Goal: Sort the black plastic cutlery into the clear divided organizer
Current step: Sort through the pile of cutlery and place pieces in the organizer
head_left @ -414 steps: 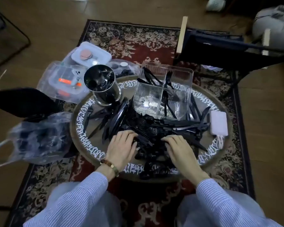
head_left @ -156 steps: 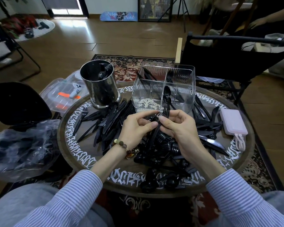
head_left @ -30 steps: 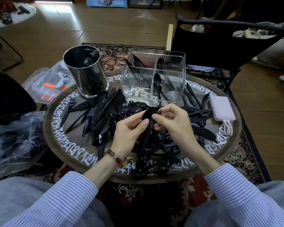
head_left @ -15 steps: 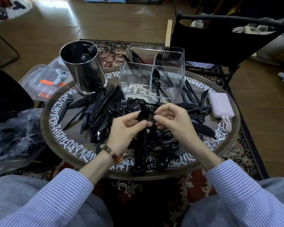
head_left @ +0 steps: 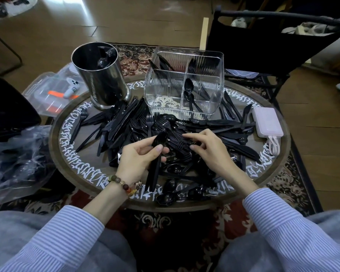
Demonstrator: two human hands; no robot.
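A heap of black plastic cutlery [head_left: 214, 132] covers the round table [head_left: 67, 154]. Behind it stands the clear divided organizer [head_left: 165, 89], with spoons in its near right compartment and more pieces in the two far ones. My left hand [head_left: 137, 156] grips a small stack of black cutlery [head_left: 155, 167], its handles pointing toward me over the table's front. My right hand [head_left: 206, 148] reaches into the heap just right of that stack, fingers curled down among the forks; whether it holds a piece is hidden.
A steel cylinder [head_left: 100, 75] with cutlery in it stands left of the organizer. A pink power bank [head_left: 267, 122] with its cable lies at the table's right edge. A clear lidded box [head_left: 53, 91] and a plastic bag [head_left: 14, 160] sit to the left, a black chair [head_left: 263, 44] behind.
My right hand has let go of the stack and dropped to the heap on the right. My left hand keeps the stack, now lower.
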